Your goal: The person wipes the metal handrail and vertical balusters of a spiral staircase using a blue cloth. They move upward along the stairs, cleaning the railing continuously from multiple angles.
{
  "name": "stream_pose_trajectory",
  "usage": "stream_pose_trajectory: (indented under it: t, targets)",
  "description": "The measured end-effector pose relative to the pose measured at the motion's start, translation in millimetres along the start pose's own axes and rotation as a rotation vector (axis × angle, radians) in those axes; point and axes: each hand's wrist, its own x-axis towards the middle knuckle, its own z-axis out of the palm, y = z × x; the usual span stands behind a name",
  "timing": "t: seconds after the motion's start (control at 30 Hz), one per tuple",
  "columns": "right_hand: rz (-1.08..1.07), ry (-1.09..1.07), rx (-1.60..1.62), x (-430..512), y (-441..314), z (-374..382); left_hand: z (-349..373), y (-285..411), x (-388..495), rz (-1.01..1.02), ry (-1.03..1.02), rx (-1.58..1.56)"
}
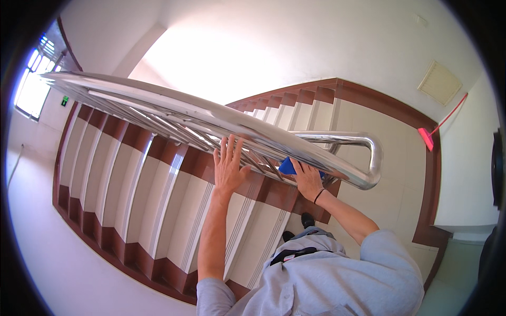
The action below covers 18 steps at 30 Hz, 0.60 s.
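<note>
A polished stainless steel stair railing [221, 112] runs from the upper left to a looped end on the right. My right hand [308, 178] presses a blue cloth [287, 166] against the rail's near side, close to that looped end. Part of the cloth is hidden under the palm and fingers. To the left, my left hand [228, 170] has its fingers spread, with the fingertips at a lower bar of the railing. It holds nothing; whether it rests on the bar I cannot tell.
Pale stairs [166, 205] with brown edging climb to the left, and another flight [312, 112] lies beyond the railing. My dark shoes [307, 220] are at the foot of the near flight. A pink long-handled broom or squeegee [426, 139] leans on the wall at right.
</note>
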Motion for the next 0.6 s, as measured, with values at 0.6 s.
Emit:
stream_pose_trajectory:
  t: [0.6]
  targets:
    - [-0.099, -0.065, 0.074, 24, -3, 17, -23, -15, 19, -0.081, -0.157, 0.01]
